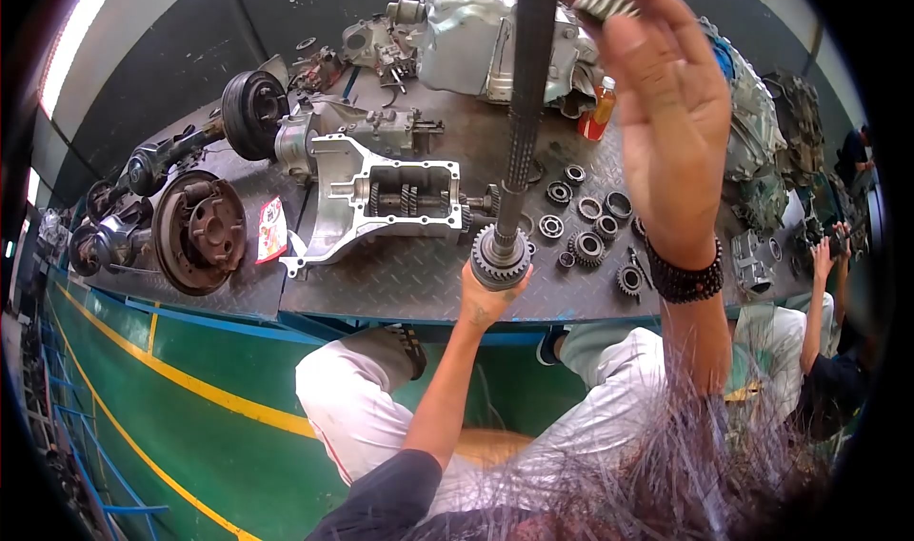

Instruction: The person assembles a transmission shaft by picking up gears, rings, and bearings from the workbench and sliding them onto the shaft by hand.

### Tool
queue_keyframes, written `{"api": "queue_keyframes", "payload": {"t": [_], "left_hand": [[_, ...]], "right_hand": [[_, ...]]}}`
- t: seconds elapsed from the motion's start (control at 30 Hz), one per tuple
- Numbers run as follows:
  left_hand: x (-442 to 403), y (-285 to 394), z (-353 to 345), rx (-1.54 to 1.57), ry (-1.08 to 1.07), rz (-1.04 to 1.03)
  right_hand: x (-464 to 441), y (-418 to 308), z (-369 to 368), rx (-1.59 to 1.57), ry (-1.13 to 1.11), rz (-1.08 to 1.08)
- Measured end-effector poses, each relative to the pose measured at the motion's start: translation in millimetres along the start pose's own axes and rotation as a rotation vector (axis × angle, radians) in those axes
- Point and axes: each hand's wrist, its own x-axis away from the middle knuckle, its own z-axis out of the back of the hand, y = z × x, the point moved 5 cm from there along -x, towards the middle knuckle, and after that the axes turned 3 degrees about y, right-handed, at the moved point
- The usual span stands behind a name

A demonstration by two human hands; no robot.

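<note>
Above left grip [484, 300] clasping it stands a shaft [524, 132], right grip [674, 127] pinching a gear [606, 1]

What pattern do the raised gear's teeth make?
Slanted, parallel ridges on the helical gear; head view.

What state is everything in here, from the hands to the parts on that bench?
Left hand: closed on the large gear
Right hand: raised, pinching a small gear
Long shaft: upright, large gear at its lower end
Gearbox housing: open, geared shaft inside
Bottle: upright, seemingly capped
Loose gears: lying on the bench
</note>
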Motion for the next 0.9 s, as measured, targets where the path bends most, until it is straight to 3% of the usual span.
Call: {"api": "queue_keyframes", "payload": {"t": [0.1,0.13,0.27,0.37,0.4,0.5,0.57,0.63,0.7,0.77,0.9], "left_hand": [[-0.1,-0.8,-3.2,0.048,-0.003,-0.003],[-0.6,-2.5,-3.1,0.032,-0.022,0.014],[-1.1,-3.5,-0.3,0.134,0.021,-0.038],[-2.9,0.0,-0.2,0.167,-0.010,-0.022],[-3.4,-0.7,-0.9,0.141,-0.007,-0.008],[-3.9,-7.9,-2.2,0.132,0.002,0.027],[-3.5,-9.6,-3.9,0.141,-0.020,0.047],[-4.4,-9.5,-4.0,0.138,-0.024,0.010],[-3.6,-13.9,-2.2,0.167,-0.016,0.042],[-4.8,-10.6,0.5,0.189,0.032,0.048],[-8.5,-15.0,3.7,0.262,0.048,0.027]], "right_hand": [[-13.2,10.3,-3.5,-0.079,-0.001,0.107],[-16.3,4.4,-5.7,-0.078,-0.060,0.045],[-36.8,13.3,3.3,-0.170,-0.372,0.251],[-33.8,5.4,-10.5,0.106,-0.333,0.365],[-19.5,-15.8,-23.6,0.382,-0.284,0.451],[-18.5,-34.5,-14.3,0.728,-0.379,0.527],[-27.6,-24.7,-2.4,0.597,-0.512,0.358],[-37.3,0.3,3.3,0.256,-0.606,0.027],[-29.8,44.1,5.6,0.362,-0.759,-0.203],[1.9,77.7,12.8,0.146,-0.668,-0.317],[79.1,143.5,24.6,0.213,-0.700,-0.463]]}}
